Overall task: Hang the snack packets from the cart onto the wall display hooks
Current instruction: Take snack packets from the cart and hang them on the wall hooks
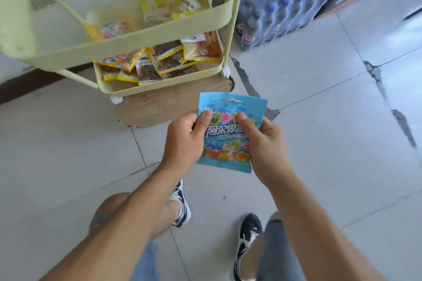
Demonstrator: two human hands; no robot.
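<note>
Blue snack packet pinched between left hand and right hand.

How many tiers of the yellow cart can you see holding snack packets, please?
2: the upper tier, with a few yellow packets, and the lower tier beneath it, piled with more. Any tier above is out of view.

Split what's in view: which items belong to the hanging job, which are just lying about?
Job:
- blue snack packet, held by left hand and right hand
- yellow cart
- yellow packets on its lower shelf
- packets on its upper shelf

Lying about:
- shrink-wrapped bottles
- flattened cardboard under the cart
</note>
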